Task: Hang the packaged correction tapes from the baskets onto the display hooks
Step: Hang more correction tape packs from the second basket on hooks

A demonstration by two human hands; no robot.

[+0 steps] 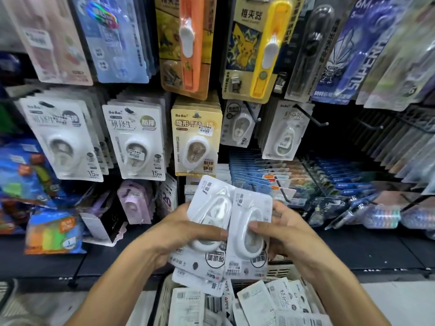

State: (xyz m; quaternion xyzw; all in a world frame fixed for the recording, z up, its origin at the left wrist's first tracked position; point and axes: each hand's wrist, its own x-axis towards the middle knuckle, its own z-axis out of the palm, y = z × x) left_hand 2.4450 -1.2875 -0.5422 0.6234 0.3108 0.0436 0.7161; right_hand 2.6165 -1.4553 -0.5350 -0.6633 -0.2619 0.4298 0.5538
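Basket [277, 270] at bottom centre, loaded with loose packaged correction tapes [254, 300], mostly face down, barcodes up.

Just above basket: left hand [179, 234] gripping one white pack [209, 208], thumb across its blister. Right hand [289, 231] gripping second white pack [249, 222], fingers curled over blister from right edge. Packs side by side, edges overlapping, more packs fanned under left one, count unclear. Both held upside down: print inverted, hang-hole ends pointing toward body, long axes running roughly away from camera.

Beyond hands, up and slightly right: bare display hook [310, 116] angled out from panel, next to hanging white tapes [284, 132]. Further bare hooks to right, dim. Full rows of hanging tapes [137, 140] up and left.

Key relation: hooks sit above and past hands, hang-holes at near end. Likely needs end-for-end flip before threading. Right hand nearer bare hook, so right pack probably first.
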